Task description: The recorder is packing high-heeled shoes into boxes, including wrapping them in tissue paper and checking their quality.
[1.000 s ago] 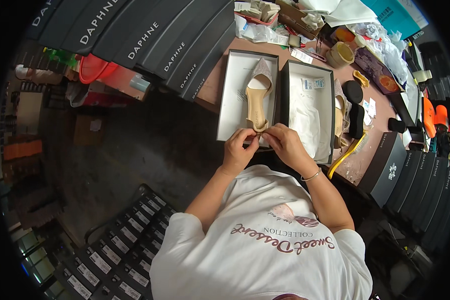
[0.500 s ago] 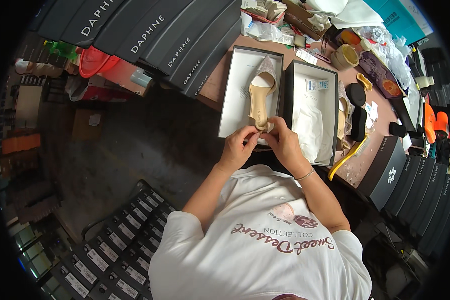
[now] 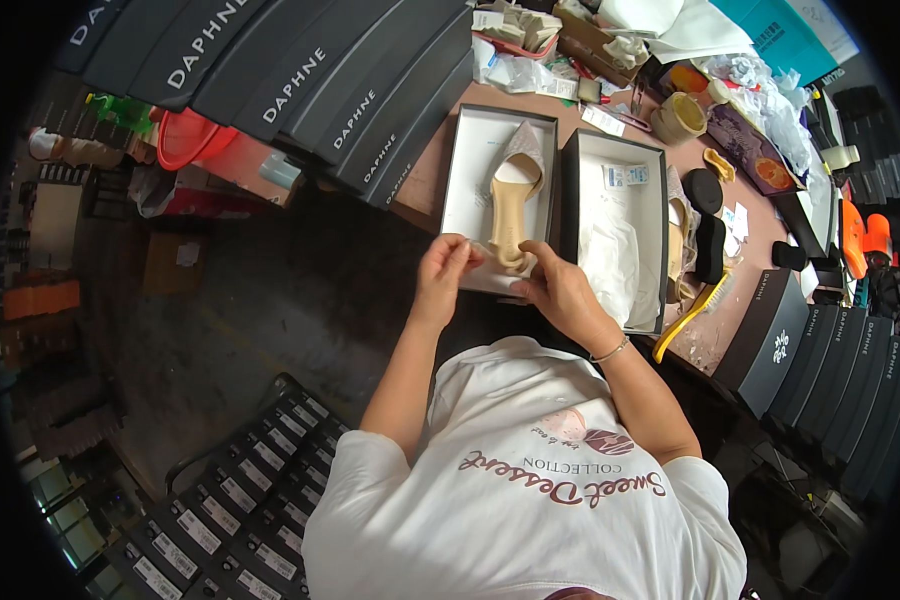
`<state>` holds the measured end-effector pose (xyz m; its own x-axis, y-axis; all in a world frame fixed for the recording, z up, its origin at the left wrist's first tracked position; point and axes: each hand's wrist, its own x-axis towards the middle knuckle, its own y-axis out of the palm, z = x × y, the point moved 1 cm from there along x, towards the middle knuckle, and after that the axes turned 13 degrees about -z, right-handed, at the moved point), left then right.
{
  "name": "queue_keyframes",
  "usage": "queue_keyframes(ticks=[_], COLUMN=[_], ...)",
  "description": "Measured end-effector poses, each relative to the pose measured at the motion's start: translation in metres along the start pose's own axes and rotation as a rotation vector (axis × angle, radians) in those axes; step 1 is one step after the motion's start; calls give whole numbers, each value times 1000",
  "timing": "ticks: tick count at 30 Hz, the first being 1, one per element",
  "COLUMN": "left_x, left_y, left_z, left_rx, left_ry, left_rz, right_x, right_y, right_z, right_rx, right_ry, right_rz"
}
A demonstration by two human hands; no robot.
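Observation:
A beige pointed slingback shoe with a glittery toe lies sole-down, toe away from me, over a white-lined black box half. My right hand grips the heel strap end of the shoe between thumb and forefinger. Beside the heel, on its left, my left hand is closed in a pinch; whatever it holds is too small to make out. To the right stands another box half with white tissue paper and small paper packets inside.
Another glittery shoe lies right of the boxes, near black oval pads and a yellow-handled brush. Black shoe boxes are stacked at the upper left and right. A tape roll sits farther back.
My hands were together at the shoe's heel. The left one has moved away to the left, still pinched, while the right stays at the heel strap.

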<state>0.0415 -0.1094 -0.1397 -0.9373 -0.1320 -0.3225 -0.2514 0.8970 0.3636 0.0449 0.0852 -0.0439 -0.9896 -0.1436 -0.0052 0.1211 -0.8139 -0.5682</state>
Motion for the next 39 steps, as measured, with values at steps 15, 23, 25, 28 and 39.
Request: queue_keyframes(ticks=[15,23,25,28,39], left_x=[26,9,-3,-5,-22], left_y=[0,2,15,36,125], left_z=[11,2,-12,-39,-68], left_rx=[130,553,487,526,801], left_ry=[-65,415,467,493,819], left_rz=[-212,-227,-288,-245,84], right_x=[27,-47,-80,-124,-108], right_y=[-33,-90,-127,-166,-133], right_z=[13,-36,-56,-109,-120], right_rx=[-562,-304,-212,76,-153], right_ry=[-597,-343,-122,281,147], right_rz=[-375,-504,-808,-990,-673])
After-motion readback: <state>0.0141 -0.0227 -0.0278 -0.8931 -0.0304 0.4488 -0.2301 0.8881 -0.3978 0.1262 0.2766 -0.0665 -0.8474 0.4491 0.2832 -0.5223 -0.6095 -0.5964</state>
